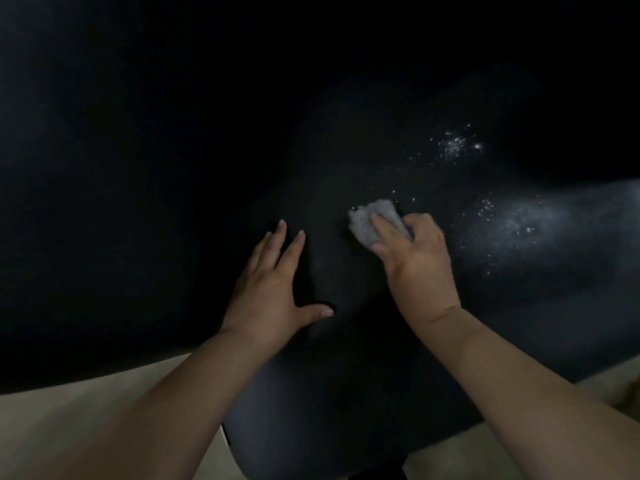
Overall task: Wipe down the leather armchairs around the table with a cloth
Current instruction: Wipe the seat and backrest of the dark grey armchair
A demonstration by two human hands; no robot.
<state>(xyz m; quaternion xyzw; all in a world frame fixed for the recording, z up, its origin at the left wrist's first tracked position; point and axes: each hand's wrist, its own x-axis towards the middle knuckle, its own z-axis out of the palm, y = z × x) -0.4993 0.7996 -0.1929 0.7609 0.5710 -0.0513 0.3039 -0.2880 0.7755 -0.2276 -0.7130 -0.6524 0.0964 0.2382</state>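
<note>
My right hand (415, 258) is closed around a small grey cloth (374, 221). The fingers are curled over it and the index finger lies on top, pressing the bunched cloth down on the black leather of the armchair (173, 168). Most of the cloth is under my hand; only the front part shows.

My left hand (273, 285) holds nothing. Its fingers are straight and spread, the thumb out to the side, and the palm lies flat on the leather just beside the cloth, as if to steady me or the chair.

Further out, to the right of the cloth, there are white specks (453, 145) on the leather, one group higher up and another lower on a paler, shiny patch. I cannot tell whether they are dust, crumbs or drops. They are near the cloth but not under it yet. Below my arms a strip of pale floor (86, 427) shows. The rest of the chair is very dark and I cannot see its shape well.

I judge that the wiping is in progress and the specks are next. The risk is that such a small, bunched cloth only pushes them around or into a fold I cannot see. In this darkness I may also miss a patch.
</note>
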